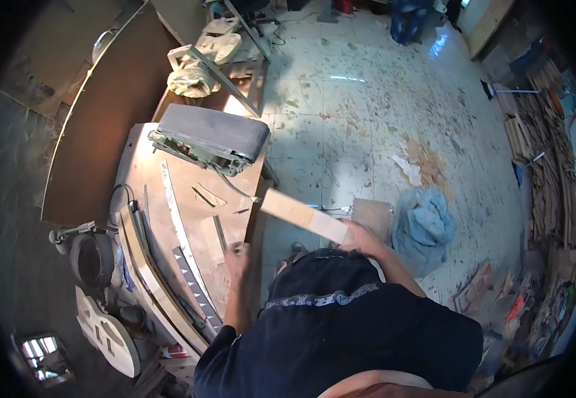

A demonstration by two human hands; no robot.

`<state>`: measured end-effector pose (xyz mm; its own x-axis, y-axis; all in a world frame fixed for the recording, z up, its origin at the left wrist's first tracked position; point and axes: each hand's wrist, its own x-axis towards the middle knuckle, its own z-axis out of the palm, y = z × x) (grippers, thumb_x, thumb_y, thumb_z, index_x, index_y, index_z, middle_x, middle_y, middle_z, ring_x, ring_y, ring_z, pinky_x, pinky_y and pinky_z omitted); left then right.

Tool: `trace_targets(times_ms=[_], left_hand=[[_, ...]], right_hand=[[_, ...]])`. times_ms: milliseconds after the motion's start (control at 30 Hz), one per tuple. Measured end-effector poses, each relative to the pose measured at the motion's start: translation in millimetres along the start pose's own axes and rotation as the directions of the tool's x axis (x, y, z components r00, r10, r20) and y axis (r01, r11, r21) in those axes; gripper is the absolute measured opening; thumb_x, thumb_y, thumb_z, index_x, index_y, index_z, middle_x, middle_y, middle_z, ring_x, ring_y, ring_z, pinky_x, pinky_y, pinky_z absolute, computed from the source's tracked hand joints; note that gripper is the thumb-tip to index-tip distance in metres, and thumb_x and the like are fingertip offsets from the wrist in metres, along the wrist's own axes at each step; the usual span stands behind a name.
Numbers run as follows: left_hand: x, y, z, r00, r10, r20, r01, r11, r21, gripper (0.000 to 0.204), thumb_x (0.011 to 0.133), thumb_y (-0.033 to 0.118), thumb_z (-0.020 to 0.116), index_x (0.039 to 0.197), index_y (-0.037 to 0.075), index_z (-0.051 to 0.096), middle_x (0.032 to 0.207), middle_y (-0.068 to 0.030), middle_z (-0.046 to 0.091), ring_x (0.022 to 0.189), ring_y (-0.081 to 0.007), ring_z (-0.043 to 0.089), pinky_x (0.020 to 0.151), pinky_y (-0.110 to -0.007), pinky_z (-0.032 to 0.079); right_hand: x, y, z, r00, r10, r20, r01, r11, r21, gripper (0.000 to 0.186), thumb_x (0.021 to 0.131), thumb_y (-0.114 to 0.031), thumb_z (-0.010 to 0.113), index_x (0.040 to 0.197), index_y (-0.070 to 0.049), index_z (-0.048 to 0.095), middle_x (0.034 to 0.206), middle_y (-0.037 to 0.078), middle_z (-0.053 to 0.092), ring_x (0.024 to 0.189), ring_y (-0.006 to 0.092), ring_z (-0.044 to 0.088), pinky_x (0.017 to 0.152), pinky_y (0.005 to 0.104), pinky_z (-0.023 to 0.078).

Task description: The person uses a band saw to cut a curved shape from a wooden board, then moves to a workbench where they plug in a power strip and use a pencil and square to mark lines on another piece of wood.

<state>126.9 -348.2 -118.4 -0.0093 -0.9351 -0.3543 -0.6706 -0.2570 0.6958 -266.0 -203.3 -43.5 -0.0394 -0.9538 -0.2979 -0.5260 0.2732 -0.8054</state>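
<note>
My right hand point(363, 239) is closed round the near end of a long, pale wooden block point(304, 217). The block slants up to the left, its far end close to the bench edge. Over the wooden workbench point(188, 192), my left hand point(236, 263) has its fingers curled in; whether anything is in them is too small to make out. Beside it on the bench lies a small flat piece of wood point(212, 239). Farther back on the bench rests a belt sander point(210, 136), its dark belt facing up and its cord trailing toward the block.
Curved wooden strips point(152, 278) and a white strip point(176, 215) lie along the bench. A large brown panel point(102, 126) stands at the left, above a guitar-shaped wooden body point(108, 335). A pale blue plastic bag point(424, 225) sits on the floor; stacked wood point(543, 159) lines the right.
</note>
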Motion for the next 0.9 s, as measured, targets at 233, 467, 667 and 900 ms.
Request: trace_targets(times_ms=[233,467,667,900], left_hand=[[-55.1,67.3,56.9,0.799,0.13,0.588,0.337,0.712,-0.616,0.058,0.088,0.042,0.069,0.123,-0.003,0.06,0.106,-0.0109,0.068,0.1,-0.0167,0.062,0.087,-0.033,0.049],[-41.3,55.1,67.8,0.96,0.153,0.235,0.161,0.384,-0.909,0.041,0.101,0.041,0.051,0.111,0.002,0.06,0.099,-0.0022,0.06,0.09,-0.0114,0.055,0.084,-0.026,0.043],[-5.6,16.3,36.7,0.995,-0.103,0.0,0.055,0.528,-0.847,0.053,0.101,0.046,0.045,0.126,0.001,0.056,0.113,-0.0096,0.062,0.091,-0.0169,0.061,0.082,-0.031,0.05],[88.2,-34.1,-43.7,0.905,-0.376,-0.199,0.053,0.564,-0.824,0.068,0.099,0.053,0.043,0.138,-0.002,0.042,0.133,-0.0144,0.053,0.108,-0.0272,0.061,0.084,-0.041,0.055]], right_hand=[[81.7,-81.0,37.5,0.929,-0.277,0.247,0.307,0.947,-0.092,0.089,0.069,-0.034,0.077,0.146,-0.013,0.037,0.133,0.026,0.052,0.118,0.0436,0.053,0.099,0.0457,0.045],[117.7,-147.6,61.5,0.805,-0.435,0.404,0.494,0.868,-0.051,0.087,0.076,-0.031,0.076,0.15,-0.012,0.033,0.127,0.022,0.05,0.118,0.0395,0.051,0.099,0.0425,0.043],[77.6,-77.8,67.8,0.959,-0.252,0.133,0.259,0.965,-0.04,0.072,0.083,-0.036,0.072,0.143,-0.009,0.044,0.124,0.02,0.055,0.115,0.0341,0.055,0.097,0.0405,0.045],[-24.6,95.0,18.8,0.967,0.221,-0.123,-0.217,0.975,0.049,0.06,0.087,-0.037,0.068,0.135,-0.005,0.052,0.118,0.02,0.064,0.108,0.0313,0.062,0.09,0.0385,0.05]])
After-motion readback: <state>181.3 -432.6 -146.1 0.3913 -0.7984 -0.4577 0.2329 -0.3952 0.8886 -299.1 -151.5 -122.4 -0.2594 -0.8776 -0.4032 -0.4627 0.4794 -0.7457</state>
